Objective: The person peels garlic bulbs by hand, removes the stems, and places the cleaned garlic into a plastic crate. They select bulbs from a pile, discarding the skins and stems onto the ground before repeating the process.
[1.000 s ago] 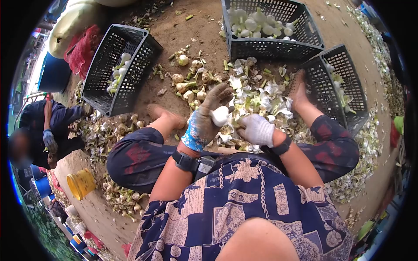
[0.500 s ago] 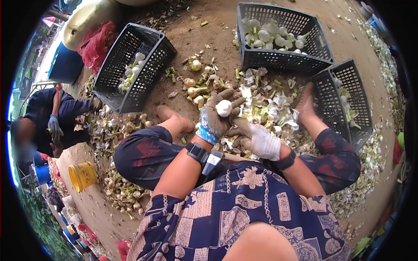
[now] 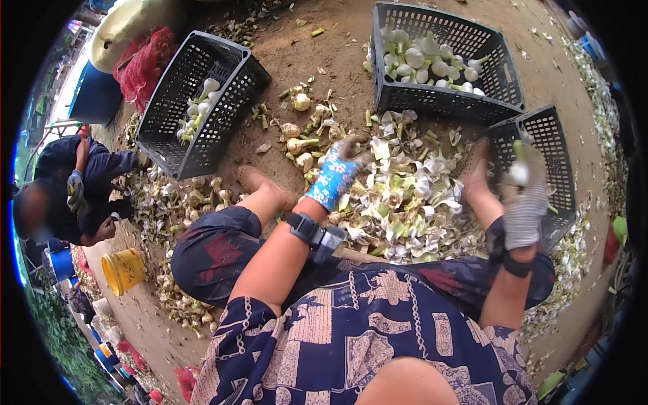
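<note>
- The right hand (image 3: 528,202) grips a garlic bulb (image 3: 518,173), stem pointing away from the body, against or over the rightmost crate (image 3: 555,138).
- Well left of that crate, the left hand (image 3: 343,162) blurs; can't tell if open.

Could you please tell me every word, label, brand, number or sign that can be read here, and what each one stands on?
No text can be read anywhere.
Shirt: some pale patches bear fine, script-like lines, too small to read.
Left wrist device: no legible letters or numbers.
Crates: no lettering can be made out.
Yellow bucket: no readable label.
Far background items: too small and blurred to tell.
</note>
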